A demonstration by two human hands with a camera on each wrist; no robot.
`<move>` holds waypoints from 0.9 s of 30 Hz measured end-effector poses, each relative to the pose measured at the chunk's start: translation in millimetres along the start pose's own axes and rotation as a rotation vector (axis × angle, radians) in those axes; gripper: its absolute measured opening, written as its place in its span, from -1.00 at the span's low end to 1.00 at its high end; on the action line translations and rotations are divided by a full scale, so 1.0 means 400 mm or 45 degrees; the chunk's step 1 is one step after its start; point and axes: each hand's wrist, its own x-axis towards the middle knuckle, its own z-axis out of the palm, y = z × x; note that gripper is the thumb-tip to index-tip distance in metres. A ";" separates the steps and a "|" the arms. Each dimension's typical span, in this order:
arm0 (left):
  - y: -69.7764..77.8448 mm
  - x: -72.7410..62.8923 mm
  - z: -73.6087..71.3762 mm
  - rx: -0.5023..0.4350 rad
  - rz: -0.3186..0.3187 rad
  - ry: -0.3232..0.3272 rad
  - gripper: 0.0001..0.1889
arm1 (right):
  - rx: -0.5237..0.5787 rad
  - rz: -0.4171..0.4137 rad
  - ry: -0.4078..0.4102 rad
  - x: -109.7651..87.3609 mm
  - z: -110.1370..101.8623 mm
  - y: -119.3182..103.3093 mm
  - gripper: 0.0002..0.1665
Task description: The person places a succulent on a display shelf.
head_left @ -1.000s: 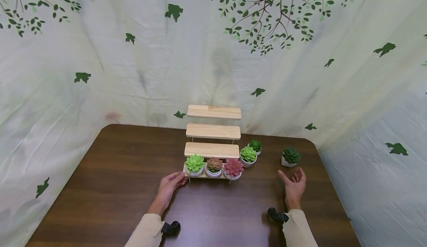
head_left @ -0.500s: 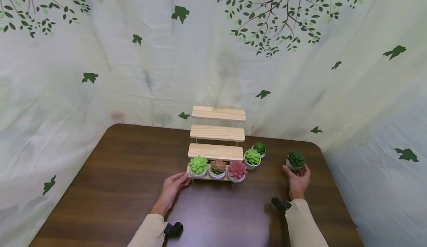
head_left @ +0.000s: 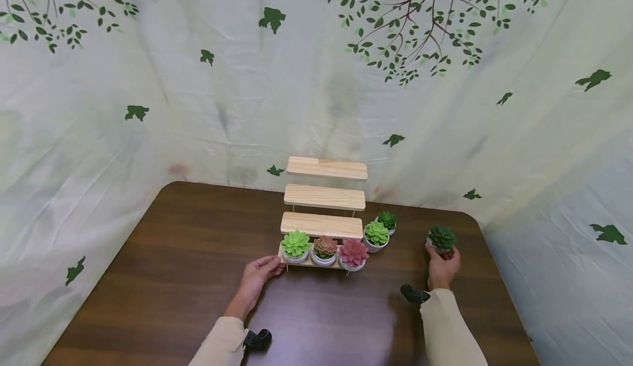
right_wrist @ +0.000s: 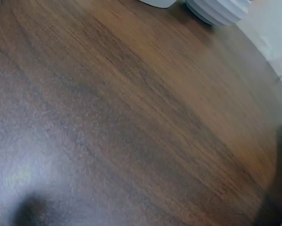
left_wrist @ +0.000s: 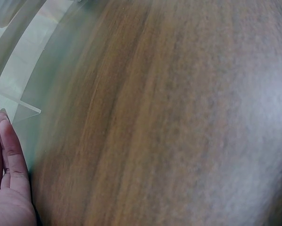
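A tiered wooden plant stand (head_left: 323,197) stands near the back of the table. My left hand (head_left: 255,279) holds the left end of its lowest shelf with the fingertips; in the left wrist view the fingers (left_wrist: 11,150) lie along that end beside a clear leg. On this shelf sit a bright green potted succulent (head_left: 295,245), a brown one (head_left: 325,249) and a pink one (head_left: 353,253). Off to the right, my right hand (head_left: 442,270) grips the white pot of a dark green succulent (head_left: 442,238); whether the pot touches the table is hard to tell.
Two more potted succulents, a light green one (head_left: 377,234) and a darker one (head_left: 387,221), stand on the table right beside the stand. The upper shelves bear nothing. A leaf-printed cloth (head_left: 237,107) hangs behind the brown table (head_left: 207,234).
My right hand has reached forward to the dark green succulent and taken hold of its pot. The left hand has stayed at the stand. The head view has shifted slightly.
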 end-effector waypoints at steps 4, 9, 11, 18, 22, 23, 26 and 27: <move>-0.001 -0.003 0.001 -0.004 -0.006 0.009 -0.68 | -0.042 0.008 0.018 -0.005 -0.005 0.001 -0.25; -0.002 -0.005 -0.001 -0.001 -0.001 0.004 -0.69 | -0.059 0.001 0.040 -0.010 -0.007 0.003 -0.29; -0.002 -0.005 -0.003 -0.003 0.005 0.004 -0.70 | -0.045 0.001 0.033 -0.010 -0.004 0.002 -0.22; 0.001 -0.005 -0.002 -0.013 0.005 -0.003 -0.71 | 0.020 0.024 0.075 -0.010 0.007 -0.002 -0.14; 0.000 -0.006 -0.002 -0.019 0.010 -0.001 -0.71 | 0.049 0.027 0.097 -0.014 0.005 -0.005 -0.17; 0.000 -0.006 -0.001 -0.023 0.011 0.000 -0.71 | 0.049 0.028 0.100 -0.015 0.004 -0.005 -0.17; 0.000 -0.004 0.000 -0.022 0.012 0.001 -0.71 | 0.041 0.024 0.101 -0.015 0.001 -0.004 -0.17; -0.001 -0.003 0.000 -0.025 0.012 0.003 -0.71 | 0.028 0.019 0.102 -0.014 0.000 -0.003 -0.17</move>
